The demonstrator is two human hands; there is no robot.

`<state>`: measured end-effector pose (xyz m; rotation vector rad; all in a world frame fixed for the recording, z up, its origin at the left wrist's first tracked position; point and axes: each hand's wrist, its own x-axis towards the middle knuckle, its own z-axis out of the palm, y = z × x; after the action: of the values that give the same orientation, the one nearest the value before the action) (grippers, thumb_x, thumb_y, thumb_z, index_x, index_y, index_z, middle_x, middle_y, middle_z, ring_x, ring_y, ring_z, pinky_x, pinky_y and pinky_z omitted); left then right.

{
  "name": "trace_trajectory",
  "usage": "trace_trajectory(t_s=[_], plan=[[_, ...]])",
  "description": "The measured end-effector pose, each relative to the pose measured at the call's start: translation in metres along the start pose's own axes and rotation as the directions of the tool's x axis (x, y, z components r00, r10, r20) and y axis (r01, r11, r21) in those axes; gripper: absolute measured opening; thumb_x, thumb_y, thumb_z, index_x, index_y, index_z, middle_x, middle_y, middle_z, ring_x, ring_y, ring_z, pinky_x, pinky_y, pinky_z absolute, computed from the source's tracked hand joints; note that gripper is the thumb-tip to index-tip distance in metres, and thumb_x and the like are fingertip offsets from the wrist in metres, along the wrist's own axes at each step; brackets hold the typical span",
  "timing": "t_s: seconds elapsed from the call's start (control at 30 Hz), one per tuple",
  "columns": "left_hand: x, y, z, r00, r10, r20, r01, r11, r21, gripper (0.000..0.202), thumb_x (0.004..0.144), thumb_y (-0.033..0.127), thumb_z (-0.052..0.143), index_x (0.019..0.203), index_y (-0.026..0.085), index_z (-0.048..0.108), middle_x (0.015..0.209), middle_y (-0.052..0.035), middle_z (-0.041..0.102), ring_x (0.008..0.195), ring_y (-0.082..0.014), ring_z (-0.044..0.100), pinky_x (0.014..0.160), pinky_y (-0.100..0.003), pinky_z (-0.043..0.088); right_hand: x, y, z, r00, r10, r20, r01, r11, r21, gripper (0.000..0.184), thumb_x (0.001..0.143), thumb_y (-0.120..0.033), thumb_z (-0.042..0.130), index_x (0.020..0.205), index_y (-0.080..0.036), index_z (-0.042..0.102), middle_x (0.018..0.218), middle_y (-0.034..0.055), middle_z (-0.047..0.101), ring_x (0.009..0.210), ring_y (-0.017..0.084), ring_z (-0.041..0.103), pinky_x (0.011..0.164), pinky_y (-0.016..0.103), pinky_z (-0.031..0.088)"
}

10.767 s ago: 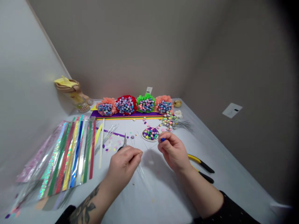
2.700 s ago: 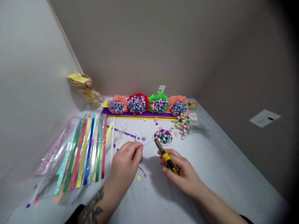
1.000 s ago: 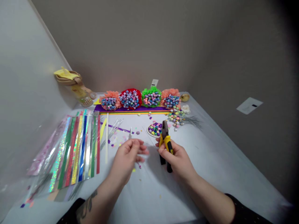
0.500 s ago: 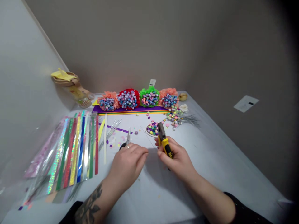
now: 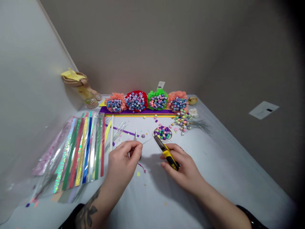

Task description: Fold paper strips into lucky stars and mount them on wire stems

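My right hand [image 5: 183, 168] grips yellow-handled pliers [image 5: 168, 157], their steel jaws tilted up and left toward my other hand. My left hand [image 5: 124, 162] is pinched on a thin wire [image 5: 145, 141], which runs right toward the pliers' jaws, apparently without touching them. Small scissors [image 5: 135, 136] stand partly hidden behind my left hand, with their black handle showing beneath it. A round dish of paper stars [image 5: 162, 133] lies just beyond the pliers.
Packets of shiny paper strips [image 5: 83, 149] lie left of my hands. Several paper-star bunches in crepe paper [image 5: 135, 101] stand along the back on a purple strip. Loose stars and wires [image 5: 186, 122] lie back right. Walls close in both sides of the pale table [image 5: 214, 159].
The pliers have swung from upright to a low tilt, jaws pointing up and left. My left hand has moved from lying over the scissors to a pinch, and the scissors now show less.
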<state>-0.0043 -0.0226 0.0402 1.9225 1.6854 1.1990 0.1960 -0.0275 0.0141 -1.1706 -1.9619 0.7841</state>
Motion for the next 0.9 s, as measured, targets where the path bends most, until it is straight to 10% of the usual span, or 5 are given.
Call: trace_trajectory(t_s=[0.9], plan=[[-0.0026,-0.0023,0.0014,0.999,0.031,-0.005,-0.031,1.0,-0.003,0.012,0.081,0.021,0.055,0.075,0.019,0.064,0.071,-0.0003,0.067,0.055,-0.0105,0.055,0.053,-0.021,0.043,-0.0013,0.0004,0.0028,0.999,0.011,0.045,-0.01,1.0,-0.004,0.007,0.078,-0.018,0.055,0.082,-0.019,0.061,0.102,0.0096,0.058,0.092,0.02,0.059,0.078,0.029,0.048]])
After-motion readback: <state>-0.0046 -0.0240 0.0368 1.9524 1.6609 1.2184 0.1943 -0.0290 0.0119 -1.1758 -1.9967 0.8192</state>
